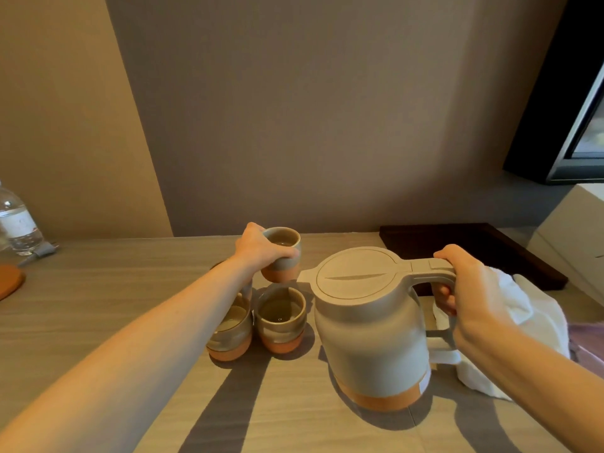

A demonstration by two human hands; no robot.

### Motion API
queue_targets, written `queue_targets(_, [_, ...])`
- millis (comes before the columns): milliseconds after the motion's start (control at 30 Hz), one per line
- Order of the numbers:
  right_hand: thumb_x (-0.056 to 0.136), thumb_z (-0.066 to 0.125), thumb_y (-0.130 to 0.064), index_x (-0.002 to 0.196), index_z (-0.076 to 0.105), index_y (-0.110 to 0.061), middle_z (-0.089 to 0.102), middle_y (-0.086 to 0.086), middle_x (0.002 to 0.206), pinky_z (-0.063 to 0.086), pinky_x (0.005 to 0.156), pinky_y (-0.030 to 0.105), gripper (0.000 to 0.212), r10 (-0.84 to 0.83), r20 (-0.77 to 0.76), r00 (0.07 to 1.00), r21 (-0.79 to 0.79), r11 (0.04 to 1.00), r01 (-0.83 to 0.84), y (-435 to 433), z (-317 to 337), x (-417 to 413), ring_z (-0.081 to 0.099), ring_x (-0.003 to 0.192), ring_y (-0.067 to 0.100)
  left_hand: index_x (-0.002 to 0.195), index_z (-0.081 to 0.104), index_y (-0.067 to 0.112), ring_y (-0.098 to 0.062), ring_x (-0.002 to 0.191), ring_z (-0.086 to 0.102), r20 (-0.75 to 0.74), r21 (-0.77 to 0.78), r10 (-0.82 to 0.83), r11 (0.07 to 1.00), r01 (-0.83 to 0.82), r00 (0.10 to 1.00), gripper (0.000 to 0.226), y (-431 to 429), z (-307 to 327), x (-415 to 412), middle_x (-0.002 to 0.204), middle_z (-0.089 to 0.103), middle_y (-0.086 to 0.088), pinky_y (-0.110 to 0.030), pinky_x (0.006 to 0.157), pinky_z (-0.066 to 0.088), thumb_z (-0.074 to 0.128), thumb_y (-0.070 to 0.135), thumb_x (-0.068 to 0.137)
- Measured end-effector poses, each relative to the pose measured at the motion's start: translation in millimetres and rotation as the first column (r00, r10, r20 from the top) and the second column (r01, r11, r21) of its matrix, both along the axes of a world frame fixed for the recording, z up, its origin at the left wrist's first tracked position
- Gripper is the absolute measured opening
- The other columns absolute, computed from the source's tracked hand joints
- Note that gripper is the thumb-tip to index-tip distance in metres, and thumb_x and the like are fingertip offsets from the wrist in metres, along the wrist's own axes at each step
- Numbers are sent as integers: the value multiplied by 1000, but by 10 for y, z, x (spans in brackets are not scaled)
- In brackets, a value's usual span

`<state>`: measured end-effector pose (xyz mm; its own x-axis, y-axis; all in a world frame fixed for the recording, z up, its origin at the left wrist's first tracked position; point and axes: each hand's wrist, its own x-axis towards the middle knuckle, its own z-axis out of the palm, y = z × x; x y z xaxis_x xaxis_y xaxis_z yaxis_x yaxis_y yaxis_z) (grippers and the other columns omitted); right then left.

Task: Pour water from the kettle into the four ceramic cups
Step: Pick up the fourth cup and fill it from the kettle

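A grey kettle (372, 338) with an orange base stands upright on the table, lid closed, spout pointing left. My right hand (467, 299) grips its handle. My left hand (261, 248) holds a grey-and-terracotta ceramic cup (282, 256) raised above the table, just left of the spout. Water shows inside it. Two more cups sit below: one (281, 320) in front of the held cup, another (230, 331) to its left, partly under my forearm. A further cup is mostly hidden behind my left wrist.
A white cloth (523, 325) lies right of the kettle. A dark wooden tray (474, 250) rests at the back right. A clear water bottle (16, 223) and an orange coaster (9, 282) are at the far left. A wall rises directly behind the table.
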<state>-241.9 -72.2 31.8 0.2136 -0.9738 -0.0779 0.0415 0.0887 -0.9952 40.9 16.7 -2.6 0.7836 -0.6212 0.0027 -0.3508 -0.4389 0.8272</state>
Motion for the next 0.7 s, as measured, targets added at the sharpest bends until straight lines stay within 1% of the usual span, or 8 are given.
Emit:
queue_targets(167, [84, 59, -32, 83, 60, -5, 54, 10, 66, 34, 51, 24, 27, 35, -18, 999, 1, 999, -35, -53, -65, 11, 42, 52, 12, 131, 39, 14, -23, 109, 51, 30, 103, -18, 995, 14, 999, 83, -139, -112, 128, 118, 50, -6, -34, 83, 49, 86, 39, 68])
queue_targets(267, [85, 58, -32, 79, 60, -7, 54, 10, 65, 35, 52, 24, 26, 42, -22, 999, 10, 999, -42, -89, -89, 26, 42, 52, 14, 130, 39, 11, -22, 107, 51, 101, 188, -53, 982, 33, 994, 83, -186, -181, 129, 112, 50, -5, -33, 82, 49, 86, 38, 67])
queue_targets(333, [85, 58, -32, 77, 60, -8, 54, 9, 64, 34, 52, 24, 26, 46, -26, 999, 12, 999, -46, -114, -110, 31, 41, 50, 14, 126, 43, 9, -19, 102, 51, 152, 228, -81, 973, 45, 985, 78, -209, -214, 112, 108, 52, -4, -29, 77, 47, 86, 37, 68])
queue_targets(400, [84, 57, -33, 78, 61, -8, 54, 7, 60, 35, 51, 24, 27, 46, -23, 999, 20, 999, -46, -134, -129, 39, 41, 49, 13, 120, 48, 9, -17, 97, 54, 193, 260, -107, 964, 54, 975, 70, -218, -228, 110, 105, 57, -4, -22, 68, 45, 85, 37, 68])
queue_targets(467, [84, 58, -33, 77, 61, -8, 54, 7, 60, 35, 52, 24, 27, 41, -20, 999, 25, 999, -40, -138, -142, 45, 42, 49, 13, 111, 53, 9, -15, 90, 55, 219, 283, -127, 957, 62, 968, 59, -211, -223, 102, 95, 57, -2, -18, 58, 41, 84, 36, 69])
queue_targets(500, [84, 58, -33, 77, 61, -8, 55, 8, 61, 35, 52, 24, 26, 39, -15, 999, 26, 999, -39, -139, -148, 46, 42, 50, 13, 107, 55, 9, -14, 88, 56, 225, 295, -139, 953, 68, 964, 53, -210, -220, 102, 90, 57, -1, -16, 56, 40, 84, 35, 70])
queue_targets(600, [85, 59, -34, 78, 61, -10, 58, 8, 67, 36, 53, 23, 25, 33, 4, 999, 37, 999, -33, -129, -156, 41, 44, 52, 14, 93, 57, 12, -12, 82, 56, 219, 342, -168, 936, 86, 961, 38, -207, -206, 84, 78, 55, 3, -16, 56, 40, 81, 33, 73])
queue_targets(700, [84, 60, -34, 77, 60, -11, 56, 7, 66, 36, 53, 23, 24, 41, 10, 999, 38, 998, -41, -117, -157, 37, 44, 52, 13, 82, 56, 14, -12, 77, 57, 182, 386, -182, 917, 100, 966, 31, -199, -216, 69, 81, 60, -2, -19, 60, 45, 80, 32, 74])
